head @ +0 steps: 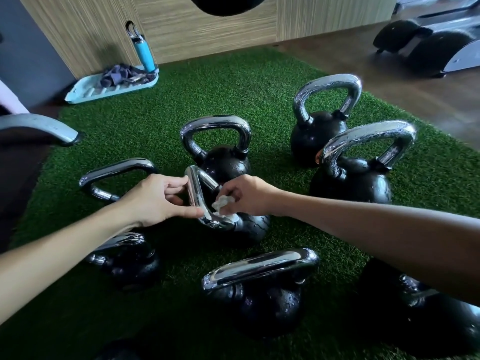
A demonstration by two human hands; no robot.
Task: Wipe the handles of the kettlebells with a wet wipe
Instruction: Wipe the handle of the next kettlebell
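Observation:
Several black kettlebells with shiny chrome handles stand on green artificial turf (233,81). The middle kettlebell (253,227) has its handle (198,193) turned edge-on to me. My left hand (158,197) pinches that handle from the left, thumb low and fingers at its top. My right hand (244,194) presses a crumpled white wet wipe (222,205) against the right side of the same handle. Other kettlebells sit behind (223,162), to the far right (317,136), right (358,183), front (262,302) and left (124,261).
A light blue tray (85,93) with a dark cloth and a blue water bottle (143,51) sits at the turf's far left corner by a wooden wall. A grey curved machine foot (39,126) reaches in from the left. Exercise machines (428,48) stand far right on the wooden floor.

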